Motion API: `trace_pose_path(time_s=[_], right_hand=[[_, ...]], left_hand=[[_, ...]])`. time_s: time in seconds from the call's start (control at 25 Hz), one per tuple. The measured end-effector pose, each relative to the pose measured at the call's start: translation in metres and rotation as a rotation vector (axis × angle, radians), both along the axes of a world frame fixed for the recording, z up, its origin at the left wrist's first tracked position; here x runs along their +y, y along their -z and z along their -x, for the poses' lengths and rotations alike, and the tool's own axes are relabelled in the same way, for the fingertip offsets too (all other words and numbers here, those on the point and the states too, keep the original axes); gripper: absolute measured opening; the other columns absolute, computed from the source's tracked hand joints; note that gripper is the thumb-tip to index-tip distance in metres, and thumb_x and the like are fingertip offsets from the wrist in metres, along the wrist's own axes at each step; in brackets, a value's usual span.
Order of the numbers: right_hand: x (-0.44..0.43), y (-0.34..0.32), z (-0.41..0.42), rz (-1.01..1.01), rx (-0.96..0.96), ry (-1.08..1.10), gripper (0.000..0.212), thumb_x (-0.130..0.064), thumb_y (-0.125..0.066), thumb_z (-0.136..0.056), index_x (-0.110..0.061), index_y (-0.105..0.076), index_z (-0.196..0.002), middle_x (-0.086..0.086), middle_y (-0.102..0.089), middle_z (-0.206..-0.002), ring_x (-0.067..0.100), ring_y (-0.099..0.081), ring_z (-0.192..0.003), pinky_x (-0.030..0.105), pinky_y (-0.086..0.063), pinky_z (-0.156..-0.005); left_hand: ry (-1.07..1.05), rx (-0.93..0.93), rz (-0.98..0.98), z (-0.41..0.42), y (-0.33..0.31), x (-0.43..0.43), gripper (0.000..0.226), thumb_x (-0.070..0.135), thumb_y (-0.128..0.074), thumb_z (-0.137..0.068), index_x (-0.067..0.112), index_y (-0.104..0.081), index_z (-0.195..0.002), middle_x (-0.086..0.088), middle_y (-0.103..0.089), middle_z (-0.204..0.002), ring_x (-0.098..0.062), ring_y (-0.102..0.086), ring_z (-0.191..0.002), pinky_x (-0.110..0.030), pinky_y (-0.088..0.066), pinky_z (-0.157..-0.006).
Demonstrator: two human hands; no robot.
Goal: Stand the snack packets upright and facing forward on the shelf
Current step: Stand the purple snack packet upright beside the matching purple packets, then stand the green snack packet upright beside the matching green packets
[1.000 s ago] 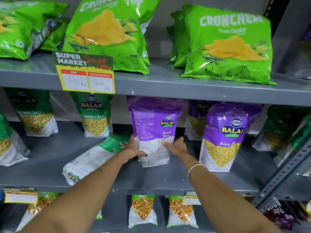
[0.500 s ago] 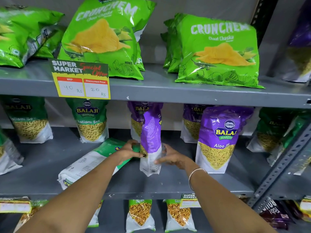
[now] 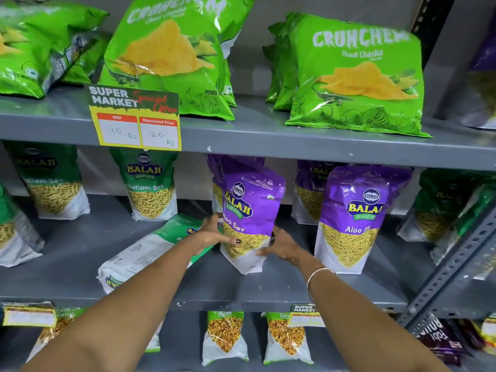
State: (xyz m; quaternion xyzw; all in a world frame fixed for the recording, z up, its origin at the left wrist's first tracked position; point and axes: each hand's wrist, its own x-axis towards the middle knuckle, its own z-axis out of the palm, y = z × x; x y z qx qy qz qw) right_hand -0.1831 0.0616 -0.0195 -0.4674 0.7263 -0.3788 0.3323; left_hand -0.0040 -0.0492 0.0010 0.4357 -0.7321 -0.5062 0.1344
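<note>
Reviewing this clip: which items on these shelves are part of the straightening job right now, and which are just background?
In the job:
- purple Aloo Sev packet, held by left hand and right hand
- Ratlami Sev packet lying flat

Background:
- Crunchem chip bags
- price tag
- Garam packets

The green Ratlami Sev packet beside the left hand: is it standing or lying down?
Lying down. The green Ratlami Sev packet rests flat on the middle shelf, printed back upward, top pointing rearward.
</note>
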Motion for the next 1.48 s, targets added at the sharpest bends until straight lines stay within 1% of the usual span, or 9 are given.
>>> trace_pose_path(time_s=[0.12, 0.32, 0.52, 0.68, 0.88, 0.96, 1.12, 1.32, 1.48], right_hand=[[-0.002, 0.003, 0.009, 0.030, -0.098, 0.039, 0.078, 0.012, -0.074, -0.063, -0.009, -0.042, -0.130, 0.020, -0.059, -0.127, 0.036, -0.058, -0.116, 0.051, -0.046, -0.101], [-0.002, 0.000, 0.011, 0.075, -0.101, 0.146, 0.056, 0.004, -0.074, -0.069, -0.005, -0.053, -0.120, 0.019, -0.063, -0.123, 0.028, -0.060, -0.107, 0.033, -0.054, -0.078], [0.001, -0.007, 0.009, 0.119, -0.305, -0.048, 0.041, 0.006, -0.073, -0.072, -0.010, -0.058, -0.107, 0.009, -0.068, -0.107, 0.016, -0.067, -0.092, 0.016, -0.057, -0.072], [-0.002, -0.006, 0.003, 0.160, -0.300, -0.062, 0.046, 0.007, -0.072, -0.073, -0.001, -0.055, -0.115, 0.018, -0.065, -0.116, 0.015, -0.068, -0.089, 0.031, -0.058, -0.085], [0.008, -0.019, 0.000, 0.059, -0.290, -0.160, 0.029, 0.009, -0.063, -0.080, -0.018, -0.059, -0.091, -0.003, -0.066, -0.090, -0.009, -0.067, -0.061, 0.013, -0.058, -0.065], [0.012, -0.021, -0.006, -0.053, -0.304, -0.080, 0.021, 0.001, -0.065, -0.082, -0.018, -0.057, -0.079, -0.005, -0.057, -0.072, -0.003, -0.058, -0.043, 0.007, -0.044, -0.041], [0.007, -0.011, -0.019, -0.298, -0.260, 0.217, 0.021, -0.020, -0.071, -0.079, -0.015, -0.051, -0.072, 0.001, -0.044, -0.048, 0.011, -0.036, -0.039, 0.017, -0.032, -0.042], [-0.011, -0.007, -0.097, -0.453, -0.408, 0.271, 0.029, -0.026, -0.057, -0.086, -0.004, -0.054, -0.068, 0.007, -0.059, -0.034, 0.022, -0.060, -0.031, 0.023, -0.050, -0.039], [-0.045, -0.005, -0.178, -0.356, -0.438, 0.399, 0.035, -0.035, -0.062, -0.084, -0.010, -0.046, -0.065, 0.006, -0.045, -0.046, 0.020, -0.051, -0.028, 0.027, -0.043, -0.051]], left_hand=[[-0.064, 0.076, -0.063, -0.002, 0.002, -0.006, 0.066, 0.002, -0.076, -0.068, 0.012, -0.034, -0.118, -0.017, -0.047, -0.135, -0.027, -0.048, -0.120, -0.038, -0.039, -0.105], [-0.115, 0.144, -0.051, -0.002, 0.006, 0.001, 0.070, -0.001, -0.075, -0.070, 0.004, -0.037, -0.128, -0.012, -0.057, -0.123, -0.025, -0.054, -0.114, -0.029, -0.041, -0.094], [-0.162, 0.166, 0.021, -0.007, 0.012, 0.002, 0.093, 0.026, -0.087, -0.042, 0.010, -0.046, -0.124, -0.009, -0.062, -0.125, -0.026, -0.058, -0.116, -0.044, -0.045, -0.103], [-0.175, 0.167, 0.067, -0.007, 0.014, 0.008, 0.089, 0.029, -0.086, -0.046, 0.013, -0.047, -0.125, -0.009, -0.062, -0.127, -0.026, -0.057, -0.117, -0.046, -0.045, -0.103], [-0.186, 0.017, 0.154, -0.015, 0.014, 0.012, 0.075, 0.026, -0.082, -0.063, 0.007, -0.043, -0.124, 0.000, -0.055, -0.119, -0.019, -0.052, -0.113, -0.034, -0.043, -0.099], [-0.261, -0.080, 0.346, -0.031, 0.013, 0.006, 0.057, 0.025, -0.076, -0.071, 0.005, -0.051, -0.119, -0.006, -0.055, -0.121, -0.024, -0.054, -0.114, -0.035, -0.044, -0.096], [-0.345, -0.193, 0.486, -0.084, -0.007, -0.020, 0.031, 0.021, -0.063, -0.082, 0.005, -0.062, -0.109, -0.015, -0.055, -0.125, -0.032, -0.057, -0.112, -0.037, -0.046, -0.096], [-0.275, -0.319, 0.383, -0.176, -0.012, -0.057, 0.039, 0.030, -0.057, -0.086, -0.004, -0.063, -0.105, -0.023, -0.064, -0.117, -0.035, -0.061, -0.107, -0.038, -0.047, -0.082], [-0.190, -0.134, -0.017, -0.217, 0.005, -0.076, 0.033, 0.028, -0.055, -0.090, 0.002, -0.055, -0.110, -0.012, -0.064, -0.108, -0.026, -0.065, -0.093, -0.031, -0.049, -0.073]])
